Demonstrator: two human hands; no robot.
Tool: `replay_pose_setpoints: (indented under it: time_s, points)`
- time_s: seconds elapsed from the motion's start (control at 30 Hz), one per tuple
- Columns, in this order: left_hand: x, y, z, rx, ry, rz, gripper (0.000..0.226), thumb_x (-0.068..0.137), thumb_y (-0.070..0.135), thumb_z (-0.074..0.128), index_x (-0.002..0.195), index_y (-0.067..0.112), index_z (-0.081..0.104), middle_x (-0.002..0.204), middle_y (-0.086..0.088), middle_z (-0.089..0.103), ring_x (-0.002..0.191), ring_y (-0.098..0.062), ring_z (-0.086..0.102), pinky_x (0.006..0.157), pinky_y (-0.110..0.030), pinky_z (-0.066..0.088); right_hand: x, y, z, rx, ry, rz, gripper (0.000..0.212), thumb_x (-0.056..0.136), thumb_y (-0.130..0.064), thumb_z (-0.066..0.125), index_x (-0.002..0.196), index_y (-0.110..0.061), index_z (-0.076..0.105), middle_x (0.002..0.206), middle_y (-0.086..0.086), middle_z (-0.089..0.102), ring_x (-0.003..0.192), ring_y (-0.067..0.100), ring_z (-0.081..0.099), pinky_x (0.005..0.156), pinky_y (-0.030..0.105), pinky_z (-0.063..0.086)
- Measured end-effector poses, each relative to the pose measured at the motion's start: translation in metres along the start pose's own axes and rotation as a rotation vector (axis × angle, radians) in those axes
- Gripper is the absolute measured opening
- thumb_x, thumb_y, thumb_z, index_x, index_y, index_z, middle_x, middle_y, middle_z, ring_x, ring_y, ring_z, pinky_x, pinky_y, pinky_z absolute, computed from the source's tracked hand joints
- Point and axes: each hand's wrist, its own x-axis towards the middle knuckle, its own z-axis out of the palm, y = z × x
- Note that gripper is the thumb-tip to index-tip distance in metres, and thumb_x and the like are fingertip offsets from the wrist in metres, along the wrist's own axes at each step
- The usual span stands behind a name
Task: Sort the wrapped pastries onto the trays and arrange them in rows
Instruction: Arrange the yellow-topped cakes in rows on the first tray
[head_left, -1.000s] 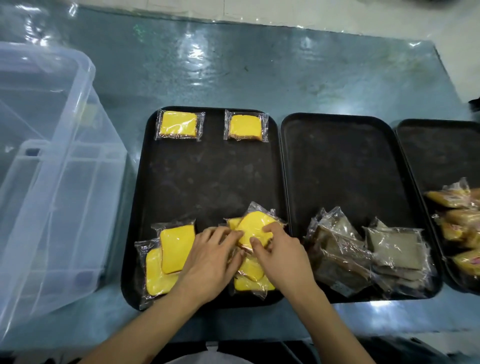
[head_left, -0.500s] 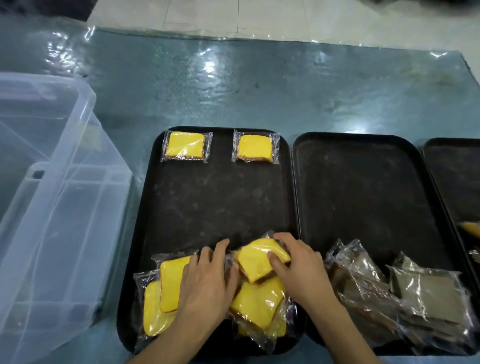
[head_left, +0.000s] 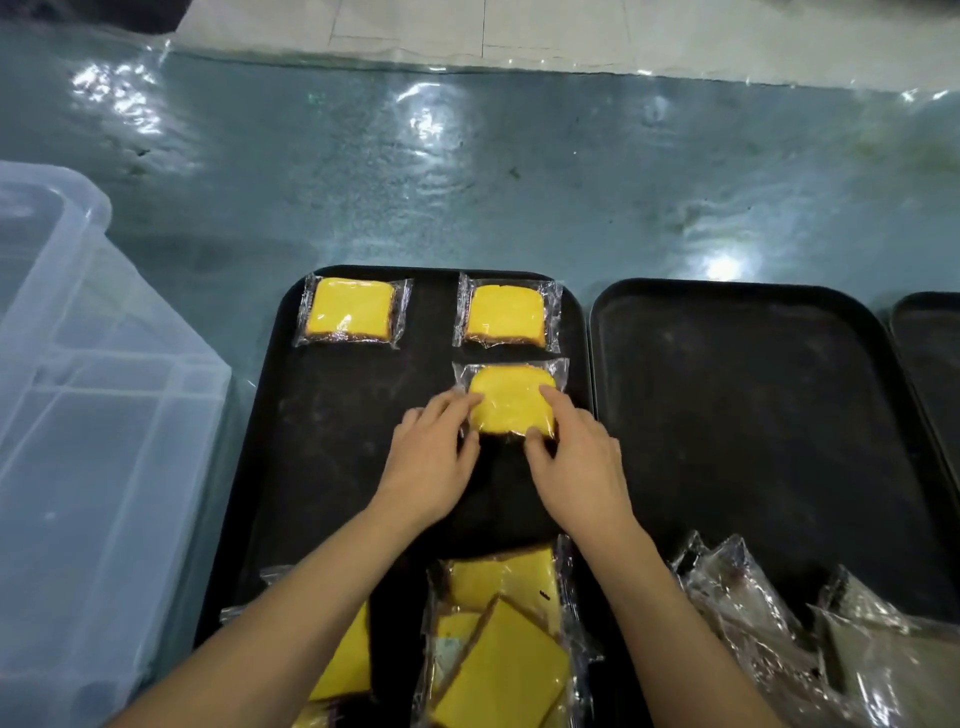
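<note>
Head view: a wrapped yellow pastry (head_left: 511, 399), lifted half a second ago from the heap (head_left: 498, 644) at the near edge of the left tray (head_left: 332, 467), is now set just beneath the far-right pastry (head_left: 508, 316), starting a second row. It is pinched at its sides by the left hand (head_left: 431, 457) and the right hand (head_left: 576, 457), fingers curled round the wrapper. A second placed pastry (head_left: 352, 312) lies at the far-left corner. The middle tray (head_left: 737, 415) holds only brown wrapped pastries (head_left: 810, 644) at its near edge. The table (head_left: 467, 182) is covered in glossy plastic; a clear bin (head_left: 78, 415) stands at its left edge.
</note>
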Motion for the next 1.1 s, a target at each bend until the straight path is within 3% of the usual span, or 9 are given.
replay_pose_setpoints:
  time_s: [0.1, 0.23, 0.33, 0.43, 0.67, 0.9, 1.0, 1.1]
  points:
    - [0.010, 0.001, 0.003, 0.172, -0.029, -0.042, 0.052, 0.101, 0.035, 0.048, 0.151, 0.035, 0.035, 0.168, -0.002, 0.008, 0.144, -0.032, 0.026, 0.115, -0.047, 0.029, 0.010, 0.005, 0.008, -0.191, 0.023, -0.038, 0.057, 0.102, -0.040, 0.051, 0.156, -0.028, 0.035, 0.163, 0.007, 0.031, 0.148, 0.026, 0.031, 0.120, 0.046, 0.027]
    - [-0.008, 0.003, 0.011, 0.259, -0.019, 0.037, 0.055, 0.103, 0.040, 0.042, 0.155, 0.034, 0.028, 0.166, 0.002, 0.017, 0.147, -0.028, 0.023, 0.116, -0.045, 0.029, 0.007, 0.015, 0.019, -0.250, 0.059, -0.198, 0.055, 0.105, -0.040, 0.046, 0.156, -0.025, 0.036, 0.163, 0.006, 0.033, 0.150, 0.024, 0.030, 0.124, 0.044, 0.022]
    - [-0.009, 0.002, 0.016, 0.272, -0.113, 0.017, 0.060, 0.105, 0.044, 0.034, 0.159, 0.035, 0.012, 0.168, 0.006, 0.010, 0.152, -0.026, 0.013, 0.119, -0.044, 0.022, 0.009, 0.024, 0.025, -0.296, 0.035, -0.214, 0.058, 0.106, -0.043, 0.040, 0.159, -0.026, 0.028, 0.166, 0.005, 0.029, 0.154, 0.021, 0.023, 0.127, 0.046, 0.012]
    - [-0.001, 0.004, 0.015, 0.286, -0.120, 0.045, 0.059, 0.105, 0.045, 0.031, 0.159, 0.035, 0.010, 0.168, 0.007, 0.006, 0.153, -0.028, 0.010, 0.120, -0.045, 0.019, 0.011, 0.028, 0.023, -0.301, 0.033, -0.210, 0.059, 0.106, -0.043, 0.038, 0.160, -0.026, 0.025, 0.167, 0.004, 0.026, 0.155, 0.020, 0.020, 0.128, 0.046, 0.010]
    - [-0.012, 0.003, 0.002, 0.260, -0.085, 0.065, 0.059, 0.103, 0.039, 0.041, 0.158, 0.035, 0.018, 0.167, 0.004, 0.016, 0.149, -0.031, 0.021, 0.117, -0.048, 0.025, 0.006, 0.026, 0.011, -0.183, -0.001, -0.192, 0.058, 0.105, -0.039, 0.044, 0.160, -0.026, 0.027, 0.166, 0.005, 0.028, 0.152, 0.023, 0.026, 0.127, 0.044, 0.016]
    - [-0.118, 0.005, 0.002, 0.200, -0.063, 0.328, 0.048, 0.099, 0.034, 0.039, 0.146, 0.030, 0.046, 0.158, 0.007, 0.038, 0.140, -0.026, 0.039, 0.108, -0.046, 0.038, -0.060, 0.036, 0.007, -0.017, 0.042, -0.133, 0.049, 0.102, -0.030, 0.051, 0.150, -0.024, 0.046, 0.153, 0.004, 0.048, 0.139, 0.026, 0.044, 0.116, 0.047, 0.034]
    - [-0.158, 0.003, 0.007, 0.255, -0.178, 0.459, 0.049, 0.099, 0.036, 0.038, 0.148, 0.035, 0.041, 0.163, 0.009, 0.028, 0.149, -0.025, 0.027, 0.114, -0.043, 0.031, -0.097, 0.045, 0.006, 0.068, 0.099, -0.095, 0.043, 0.100, -0.025, 0.055, 0.143, -0.023, 0.054, 0.143, 0.001, 0.054, 0.131, 0.024, 0.048, 0.110, 0.047, 0.038]
    - [-0.179, 0.001, 0.011, 0.332, -0.237, 0.439, 0.052, 0.101, 0.047, 0.033, 0.153, 0.042, 0.028, 0.166, 0.009, 0.019, 0.150, -0.026, 0.022, 0.117, -0.044, 0.023, -0.135, 0.052, 0.004, 0.101, 0.172, -0.051, 0.037, 0.099, -0.024, 0.055, 0.136, -0.025, 0.057, 0.132, -0.003, 0.058, 0.122, 0.021, 0.051, 0.105, 0.045, 0.038]
